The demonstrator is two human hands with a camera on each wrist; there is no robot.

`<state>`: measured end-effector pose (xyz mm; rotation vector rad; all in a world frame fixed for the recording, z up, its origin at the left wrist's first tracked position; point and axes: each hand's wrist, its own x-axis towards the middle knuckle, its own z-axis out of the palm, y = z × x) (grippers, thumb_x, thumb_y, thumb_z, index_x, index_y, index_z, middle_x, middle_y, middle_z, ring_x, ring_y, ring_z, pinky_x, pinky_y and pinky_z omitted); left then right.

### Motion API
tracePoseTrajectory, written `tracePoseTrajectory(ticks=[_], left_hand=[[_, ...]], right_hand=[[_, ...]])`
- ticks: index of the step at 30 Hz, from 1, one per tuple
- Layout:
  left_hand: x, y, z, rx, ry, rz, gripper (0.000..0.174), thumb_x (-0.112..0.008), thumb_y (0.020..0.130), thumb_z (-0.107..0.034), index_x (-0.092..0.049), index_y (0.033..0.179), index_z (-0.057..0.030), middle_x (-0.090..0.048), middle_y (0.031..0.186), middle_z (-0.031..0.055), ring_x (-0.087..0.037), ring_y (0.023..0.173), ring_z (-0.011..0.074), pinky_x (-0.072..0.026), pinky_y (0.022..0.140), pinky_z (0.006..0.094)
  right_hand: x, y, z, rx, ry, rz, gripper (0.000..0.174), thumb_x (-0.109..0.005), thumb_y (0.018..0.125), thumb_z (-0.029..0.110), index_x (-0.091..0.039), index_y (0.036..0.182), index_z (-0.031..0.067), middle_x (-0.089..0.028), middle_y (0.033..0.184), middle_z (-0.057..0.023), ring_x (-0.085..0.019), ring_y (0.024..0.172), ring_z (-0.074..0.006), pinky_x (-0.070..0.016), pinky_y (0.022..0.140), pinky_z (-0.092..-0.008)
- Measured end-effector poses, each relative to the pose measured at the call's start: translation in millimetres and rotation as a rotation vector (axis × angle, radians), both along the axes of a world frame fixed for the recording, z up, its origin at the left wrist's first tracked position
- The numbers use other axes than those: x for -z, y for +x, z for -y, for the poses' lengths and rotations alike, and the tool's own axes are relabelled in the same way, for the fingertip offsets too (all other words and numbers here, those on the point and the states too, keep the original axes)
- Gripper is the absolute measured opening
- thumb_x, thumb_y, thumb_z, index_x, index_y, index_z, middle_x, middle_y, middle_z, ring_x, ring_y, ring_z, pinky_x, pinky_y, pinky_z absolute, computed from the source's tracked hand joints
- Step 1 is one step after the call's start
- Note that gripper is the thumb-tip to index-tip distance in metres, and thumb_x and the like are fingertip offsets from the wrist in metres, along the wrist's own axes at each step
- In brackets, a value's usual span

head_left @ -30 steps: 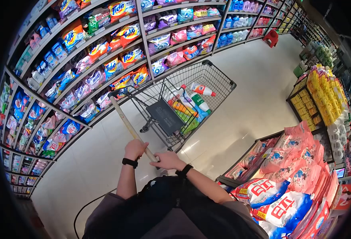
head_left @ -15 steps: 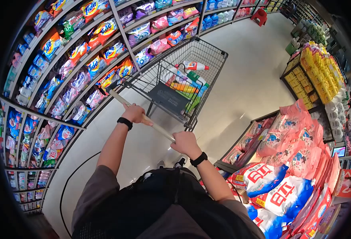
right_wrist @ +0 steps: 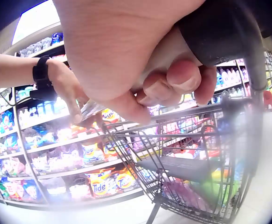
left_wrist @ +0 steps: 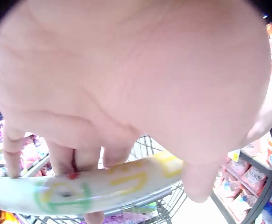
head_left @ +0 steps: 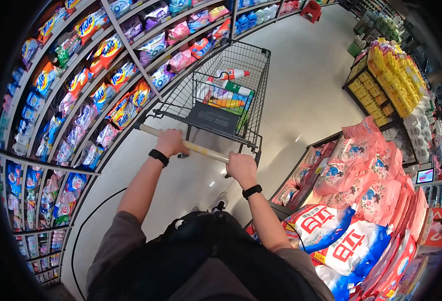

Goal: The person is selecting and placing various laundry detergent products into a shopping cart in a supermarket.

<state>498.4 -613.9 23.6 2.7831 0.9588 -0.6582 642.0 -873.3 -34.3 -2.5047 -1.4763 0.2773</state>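
A wire shopping cart (head_left: 261, 75) stands ahead of the person, its pale handle bar (head_left: 204, 151) running crosswise. Near the bar's left end the left hand (head_left: 170, 143) grips it; in the left wrist view the fingers (left_wrist: 87, 156) go over the printed bar (left_wrist: 122, 184), thumb beneath. Toward the bar's right end the right hand (head_left: 242, 167) holds on, its fingers (right_wrist: 185, 77) curled round the bar beside a dark end piece. A white bottle with a red label (head_left: 234, 74), a green-labelled bottle (head_left: 238, 89) and several colourful packs lie in the cart basket.
Shelves of detergent bags (head_left: 91, 25) curve along the left side. On the right stand a display of pink bags (head_left: 366, 175), white-and-blue bags (head_left: 354, 248) and a yellow stack (head_left: 394, 75). A red stool (head_left: 311, 11) is far down the aisle.
The cart and its handle have swung from slanting to nearly crosswise before the person. The hands have moved apart along the bar, and the shelves have shifted left in view.
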Motion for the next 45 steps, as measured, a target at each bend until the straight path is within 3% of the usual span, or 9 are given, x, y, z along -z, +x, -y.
tracePoseTrajectory(ticks=[2, 4, 6, 13, 20, 31, 34, 42, 45], left_hand=[[-17.0, 8.9, -27.4, 0.002, 0.17, -0.074, 0.057, -0.087, 0.065, -0.053, -0.077, 0.101, -0.01, -0.076, 0.098, 0.0112, -0.073, 0.099, 0.0312, -0.0495, 0.102, 0.0566], [22.2, 18.3, -65.5, 0.044, 0.143, -0.177, 0.05, -0.083, 0.068, -0.054, -0.079, 0.09, -0.0091, -0.077, 0.095, 0.0148, -0.074, 0.094, 0.0326, -0.0576, 0.09, 0.0467], [24.1, 35.5, -80.2, 0.185, 0.137, -0.143, 0.051, -0.078, 0.072, -0.059, -0.08, 0.083, -0.0097, -0.077, 0.088, 0.0163, -0.074, 0.086, 0.035, -0.0593, 0.078, 0.0467], [16.3, 115.1, -102.8, 0.299, -0.013, -0.095, 0.057, -0.068, 0.078, -0.064, -0.079, 0.085, -0.0083, -0.075, 0.085, 0.0185, -0.072, 0.081, 0.0397, -0.0579, 0.074, 0.0493], [27.6, 179.7, -151.0, 0.336, 0.106, 0.096, 0.047, -0.071, 0.075, -0.057, -0.079, 0.089, -0.0128, -0.074, 0.081, 0.0147, -0.072, 0.078, 0.0365, -0.0578, 0.072, 0.0486], [73.2, 242.2, -254.4, 0.325, 0.222, 0.426, 0.029, -0.076, 0.069, -0.041, -0.071, 0.075, -0.0131, -0.07, 0.071, 0.0098, -0.071, 0.072, 0.0329, -0.0556, 0.068, 0.0462], [73.4, 258.4, -272.6, 0.405, 0.212, 0.645, 0.03, -0.074, 0.074, -0.039, -0.064, 0.067, -0.0116, -0.066, 0.065, 0.0082, -0.068, 0.066, 0.0313, -0.0534, 0.066, 0.045], [88.1, 295.4, -309.9, 0.393, 0.186, 0.692, 0.024, -0.076, 0.073, -0.034, -0.065, 0.067, -0.0124, -0.067, 0.066, 0.0067, -0.068, 0.067, 0.0287, -0.0533, 0.068, 0.0425], [87.6, 314.1, -327.1, 0.412, 0.161, 0.711, 0.023, -0.077, 0.072, -0.032, -0.065, 0.067, -0.0126, -0.067, 0.066, 0.0071, -0.067, 0.066, 0.029, -0.0526, 0.068, 0.0421]], right_hand=[[-3.5, 24.7, -1.7, 0.004, 0.004, 0.005, 0.02, -0.069, 0.083, 0.028, -0.067, 0.083, 0.0079, -0.07, 0.068, -0.0116, -0.072, 0.064, -0.0302, -0.0566, 0.058, -0.0428], [-4.7, 49.9, -3.1, 0.013, 0.024, 0.018, 0.019, -0.069, 0.082, 0.027, -0.067, 0.082, 0.0085, -0.07, 0.067, -0.0113, -0.071, 0.063, -0.0302, -0.0564, 0.058, -0.043], [2.5, 74.7, -8.9, 0.03, 0.07, 0.048, 0.017, -0.069, 0.077, 0.026, -0.068, 0.079, 0.0093, -0.07, 0.067, -0.0113, -0.071, 0.061, -0.0303, -0.0561, 0.058, -0.0431], [43.9, 150.4, -33.9, 0.14, 0.217, 0.298, 0.016, -0.071, 0.067, 0.024, -0.062, 0.072, 0.0123, -0.066, 0.066, -0.0061, -0.068, 0.062, -0.025, -0.0529, 0.064, -0.0379], [55.3, 209.9, -88.6, 0.195, 0.313, 0.392, 0.012, -0.07, 0.067, 0.019, -0.061, 0.072, 0.0129, -0.066, 0.066, -0.0054, -0.065, 0.062, -0.0237, -0.0483, 0.065, -0.037], [63.0, 251.2, -184.6, 0.312, 0.303, 0.506, 0.019, -0.075, 0.064, 0.021, -0.057, 0.068, 0.0152, -0.058, 0.065, -0.0026, -0.061, 0.062, -0.0239, -0.0455, 0.062, -0.0392], [60.2, 264.2, -203.4, 0.346, 0.271, 0.497, 0.016, -0.073, 0.064, 0.017, -0.058, 0.07, 0.0141, -0.062, 0.067, -0.0042, -0.063, 0.065, -0.0256, -0.047, 0.065, -0.0397], [63.8, 295.3, -229.4, 0.371, 0.2, 0.509, 0.015, -0.074, 0.065, 0.017, -0.061, 0.074, 0.0157, -0.063, 0.069, -0.0039, -0.063, 0.066, -0.0259, -0.0467, 0.066, -0.04], [70.3, 315.7, -248.5, 0.354, 0.266, 0.533, 0.021, -0.075, 0.059, 0.021, -0.058, 0.07, 0.0172, -0.06, 0.068, -0.0019, -0.061, 0.064, -0.0238, -0.0449, 0.063, -0.0389]])
